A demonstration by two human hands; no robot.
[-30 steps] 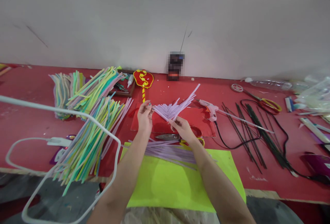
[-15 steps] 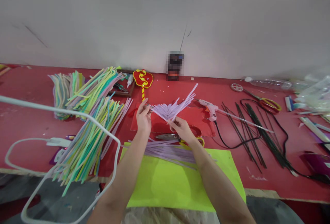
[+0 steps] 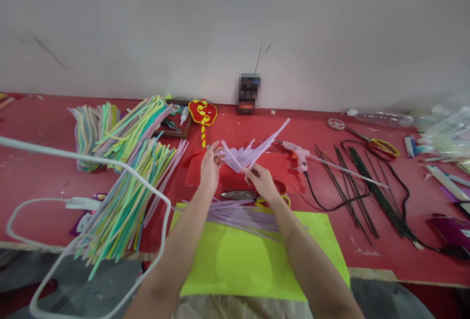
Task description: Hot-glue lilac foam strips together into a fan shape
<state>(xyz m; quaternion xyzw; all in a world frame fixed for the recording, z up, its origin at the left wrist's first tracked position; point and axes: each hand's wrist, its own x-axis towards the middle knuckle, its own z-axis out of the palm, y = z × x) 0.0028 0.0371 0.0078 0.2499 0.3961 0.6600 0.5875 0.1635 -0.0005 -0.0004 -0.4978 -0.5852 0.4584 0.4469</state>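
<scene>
Lilac pipe cleaners [image 3: 240, 157] are joined side by side in a V-shaped piece, held above the table with their longer ends fanned up to the right. My right hand [image 3: 260, 181] pinches the piece near its lower point. At the left end, the fingers of my left hand [image 3: 210, 170] are closed around the strip edges, partly hidden from view. Loose lilac pipe cleaners [image 3: 244, 218] lie below my hands. Scissors [image 3: 238, 195] with yellow and red handles rest just behind them, partly covered by my right wrist.
Bundles of pastel pipe cleaners [image 3: 128, 196] lie left, near a white cable [image 3: 161, 194]. A pink glue gun [image 3: 300, 156], dark green stems [image 3: 378, 192] and second scissors [image 3: 384, 148] lie right. A red and yellow fan-shaped ornament [image 3: 203, 112] sits behind. A yellow-green sheet [image 3: 257, 265] covers the front edge.
The left strips of the lilac piece have swung more upright, and my left hand has shifted slightly right. My right hand keeps its pinch near the point.
</scene>
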